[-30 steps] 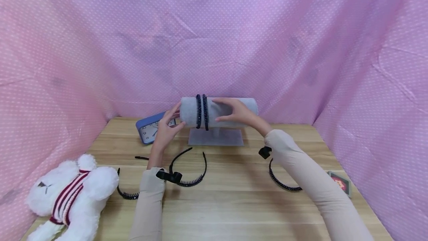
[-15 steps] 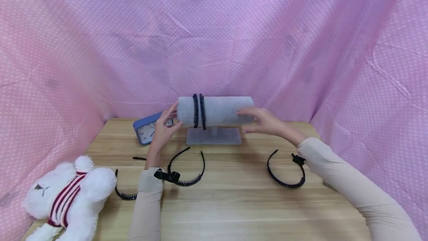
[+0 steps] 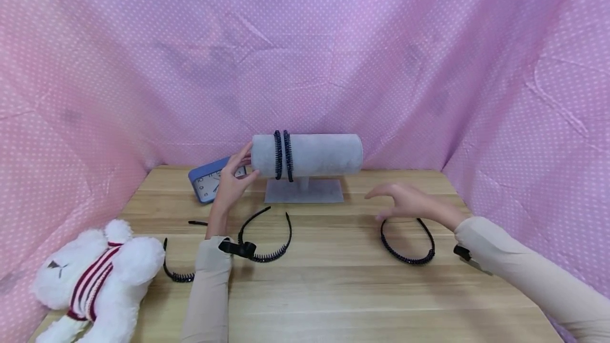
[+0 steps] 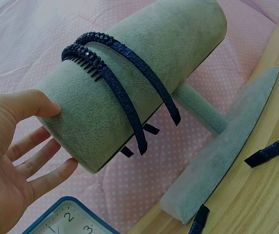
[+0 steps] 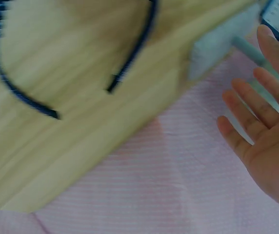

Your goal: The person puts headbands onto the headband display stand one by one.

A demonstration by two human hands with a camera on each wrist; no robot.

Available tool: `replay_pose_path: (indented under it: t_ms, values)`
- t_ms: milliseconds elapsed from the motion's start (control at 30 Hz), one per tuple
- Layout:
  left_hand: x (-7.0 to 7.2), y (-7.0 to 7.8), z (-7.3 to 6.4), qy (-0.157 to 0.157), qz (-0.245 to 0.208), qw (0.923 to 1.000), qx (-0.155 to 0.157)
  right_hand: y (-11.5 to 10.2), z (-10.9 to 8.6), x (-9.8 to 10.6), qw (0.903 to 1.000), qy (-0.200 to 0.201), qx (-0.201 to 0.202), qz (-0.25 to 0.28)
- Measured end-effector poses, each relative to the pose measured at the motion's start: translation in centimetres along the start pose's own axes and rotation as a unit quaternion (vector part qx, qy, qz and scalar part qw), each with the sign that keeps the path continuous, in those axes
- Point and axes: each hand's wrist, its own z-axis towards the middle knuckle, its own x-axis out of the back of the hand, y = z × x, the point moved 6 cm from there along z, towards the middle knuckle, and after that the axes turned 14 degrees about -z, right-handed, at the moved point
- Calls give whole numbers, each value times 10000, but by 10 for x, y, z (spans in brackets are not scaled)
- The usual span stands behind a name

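Note:
A grey plush headband display stand (image 3: 324, 155) stands at the back of the wooden table. Two black beaded headbands, a left one (image 3: 278, 158) and a right one (image 3: 288, 159), hang side by side over its roll. My left hand (image 3: 230, 187) holds the roll's left end; in the left wrist view the thumb (image 4: 44, 104) lies on the upper side and the fingers are at the end face. My right hand (image 3: 405, 201) is in the air above another headband (image 3: 413, 261) lying on the table. In the right wrist view its fingers (image 5: 247, 117) are spread, holding nothing.
A headband (image 3: 269, 258) lies in front of the stand, and a further one (image 3: 182, 278) is partly hidden by my left forearm. A blue clock (image 3: 204, 187) leans behind my left hand. A white plush toy (image 3: 121, 279) lies at front left. Pink dotted cloth (image 3: 305, 68) surrounds the table.
My right hand has left the roll and moved right and down toward the headband on the table's right side. My left hand has stayed at the roll's left end.

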Motion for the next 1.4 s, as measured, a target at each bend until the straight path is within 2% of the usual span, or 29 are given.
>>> replay_pose_path:
  t_ms: [167,267,400,600,733,933,1000,1200,1400]
  values:
    - [1,1,1,-4,83,10000,52,2,-15,-19,9987,-438,243,-107]
    - [1,1,1,-12,78,10000,39,4,-22,-29,9975,-625,324,47]
    - [1,1,2,-41,53,10000,3,6,-29,-41,9949,-866,302,422]
    - [-1,-1,1,-7,118,9999,105,10,-38,-55,9934,-1044,157,459]
    - [-2,2,0,55,144,9996,222,9,-42,-58,9938,-951,186,538]
    - [-9,22,-4,7,77,9996,255,4,-44,-58,9958,-630,361,555]
    - [-10,26,-6,12,114,9996,248,2,-45,-60,9957,-625,311,616]
    - [-8,26,-6,-24,121,9997,202,0,-44,-68,9922,-842,-21,916]
    - [-8,28,-7,-54,-8,9996,290,-5,-41,-72,9930,-683,195,943]
